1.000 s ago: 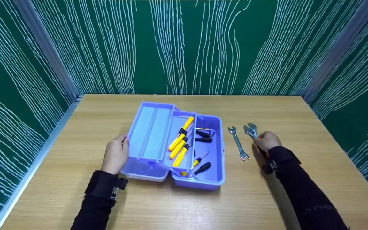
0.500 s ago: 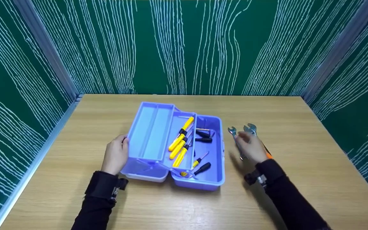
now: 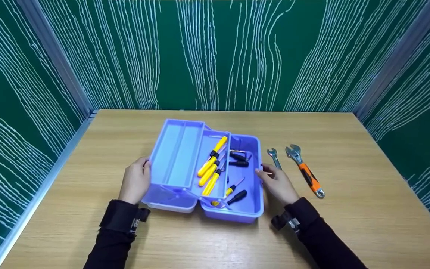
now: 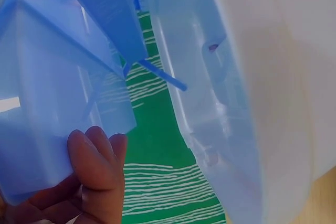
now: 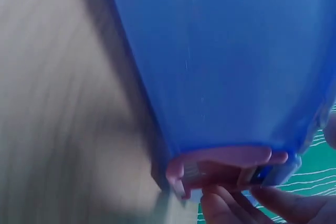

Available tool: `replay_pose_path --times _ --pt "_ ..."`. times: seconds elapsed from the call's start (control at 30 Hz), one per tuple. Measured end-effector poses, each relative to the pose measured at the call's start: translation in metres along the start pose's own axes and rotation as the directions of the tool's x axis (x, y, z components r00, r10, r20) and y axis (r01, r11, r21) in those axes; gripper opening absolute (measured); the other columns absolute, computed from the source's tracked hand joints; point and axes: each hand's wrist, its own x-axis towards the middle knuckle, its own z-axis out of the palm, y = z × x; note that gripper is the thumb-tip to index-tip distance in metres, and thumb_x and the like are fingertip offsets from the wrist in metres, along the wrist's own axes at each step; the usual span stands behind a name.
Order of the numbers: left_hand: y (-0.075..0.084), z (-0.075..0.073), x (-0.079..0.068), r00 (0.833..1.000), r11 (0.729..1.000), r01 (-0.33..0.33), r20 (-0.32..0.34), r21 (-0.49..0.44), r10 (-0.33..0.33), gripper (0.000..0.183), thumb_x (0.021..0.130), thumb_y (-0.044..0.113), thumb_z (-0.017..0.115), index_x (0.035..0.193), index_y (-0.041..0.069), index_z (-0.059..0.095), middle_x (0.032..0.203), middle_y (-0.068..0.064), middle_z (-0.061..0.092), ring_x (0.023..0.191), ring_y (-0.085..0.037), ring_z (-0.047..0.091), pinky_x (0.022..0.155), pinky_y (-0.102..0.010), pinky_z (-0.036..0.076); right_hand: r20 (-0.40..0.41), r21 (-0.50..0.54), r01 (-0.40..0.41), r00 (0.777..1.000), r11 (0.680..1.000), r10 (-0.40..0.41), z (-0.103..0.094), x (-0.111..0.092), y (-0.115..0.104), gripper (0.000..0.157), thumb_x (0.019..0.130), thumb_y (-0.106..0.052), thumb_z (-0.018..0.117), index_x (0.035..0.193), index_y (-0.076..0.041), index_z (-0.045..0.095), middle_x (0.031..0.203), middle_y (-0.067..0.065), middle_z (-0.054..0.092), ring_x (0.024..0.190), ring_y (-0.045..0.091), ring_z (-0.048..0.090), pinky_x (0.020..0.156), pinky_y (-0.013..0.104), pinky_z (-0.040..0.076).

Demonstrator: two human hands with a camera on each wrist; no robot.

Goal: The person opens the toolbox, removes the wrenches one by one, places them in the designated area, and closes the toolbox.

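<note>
An open purple toolbox with fold-out trays stands mid-table. My left hand grips the outer edge of its raised upper tray; the left wrist view shows the fingers curled against that tray's wall. At the box's right side, my right hand holds the rim, thumb on top. In the right wrist view its fingertips are at a pink latch. Yellow-handled screwdrivers lie in the middle tray, and black-handled tools lie in the bottom compartment.
Right of the box lies a silver open-end wrench, its lower part hidden by my right hand. Farther right is an adjustable wrench with an orange and black handle. Green walls with white lines enclose the wooden table.
My right hand has left the adjustable wrench, passed over the open-end wrench and come left to the box's right rim. The wrenches stay on the table. The left hand has not moved.
</note>
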Motion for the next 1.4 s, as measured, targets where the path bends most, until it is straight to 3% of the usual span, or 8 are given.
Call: replay_pose_path --times 0.23,0.5,0.77,0.87,1.03,1.17,1.3,1.4 --pt "0.0 0.0 0.001 1.0 1.0 0.005 -0.01 0.003 -0.005 0.031 0.101 0.007 0.045 0.121 -0.01 0.062 0.102 -0.025 0.069 0.081 -0.03 0.063 0.075 -0.044 0.051 -0.023 0.052 0.048 0.999 0.998 -0.047 0.007 -0.005 0.002 0.047 0.098 -0.013 0.056 0.139 0.008 0.046 0.136 0.027 0.054 0.12 0.036 0.058 0.089 0.024 0.051" --pt "-0.003 -0.006 0.001 0.994 0.993 0.084 0.073 -0.081 -0.078 0.037 0.104 0.015 0.04 0.13 -0.004 0.058 0.113 -0.024 0.067 0.095 -0.03 0.064 0.081 -0.041 0.051 -0.046 0.061 0.065 0.997 0.996 -0.062 0.01 -0.006 0.007 0.046 0.098 -0.011 0.054 0.14 0.008 0.046 0.138 0.027 0.053 0.123 0.037 0.056 0.099 0.038 0.052" --pt "-0.021 -0.013 0.002 0.982 0.947 0.182 0.093 -0.264 -0.163 0.038 0.106 0.014 0.035 0.131 -0.006 0.056 0.124 -0.026 0.063 0.112 -0.036 0.062 0.1 -0.045 0.049 -0.048 0.059 0.074 0.996 0.995 -0.072 0.011 -0.007 0.007 0.047 0.099 -0.011 0.053 0.141 0.008 0.045 0.139 0.027 0.052 0.122 0.037 0.057 0.098 0.04 0.052" --pt "-0.031 -0.012 0.002 0.976 0.951 0.208 0.109 -0.227 -0.187 0.039 0.106 0.016 0.036 0.131 -0.007 0.055 0.125 -0.028 0.062 0.113 -0.038 0.061 0.099 -0.046 0.049 -0.054 0.067 0.083 0.995 0.994 -0.08 0.012 -0.007 0.006 0.047 0.098 -0.01 0.053 0.141 0.008 0.044 0.139 0.028 0.052 0.123 0.038 0.057 0.099 0.041 0.052" --pt "-0.048 -0.002 -0.002 0.982 0.99 0.122 0.153 -0.065 -0.111 0.038 0.099 0.004 0.04 0.129 -0.016 0.051 0.124 -0.034 0.059 0.116 -0.047 0.056 0.103 -0.055 0.043 -0.066 0.089 0.084 0.995 0.992 -0.079 0.014 -0.008 0.008 0.046 0.099 -0.008 0.052 0.14 0.008 0.045 0.139 0.028 0.052 0.123 0.039 0.057 0.099 0.039 0.052" --pt "-0.056 0.01 -0.008 0.986 0.999 0.019 0.167 -0.043 -0.012 0.037 0.088 -0.007 0.045 0.122 -0.019 0.055 0.119 -0.036 0.061 0.114 -0.049 0.058 0.104 -0.056 0.042 -0.068 0.082 0.086 0.994 0.993 -0.08 0.015 -0.008 0.009 0.045 0.099 -0.009 0.052 0.14 0.008 0.045 0.139 0.028 0.053 0.122 0.039 0.058 0.099 0.04 0.052" --pt "-0.06 0.017 -0.012 0.985 0.998 -0.051 0.165 -0.041 0.057 0.032 0.089 -0.005 0.049 0.117 -0.017 0.06 0.113 -0.035 0.065 0.108 -0.048 0.062 0.099 -0.056 0.047 -0.071 0.08 0.082 0.995 0.993 -0.077 0.015 -0.009 0.009 0.045 0.099 -0.01 0.051 0.141 0.007 0.045 0.139 0.028 0.052 0.122 0.039 0.058 0.099 0.042 0.052" --pt "-0.06 0.017 -0.013 0.984 0.998 -0.059 0.168 -0.032 0.063 0.032 0.09 -0.004 0.047 0.115 -0.017 0.061 0.11 -0.034 0.065 0.105 -0.047 0.063 0.098 -0.055 0.048 -0.07 0.09 0.074 0.995 0.993 -0.068 0.015 -0.007 0.012 0.046 0.099 -0.01 0.052 0.141 0.007 0.045 0.139 0.026 0.052 0.122 0.038 0.058 0.098 0.039 0.052"
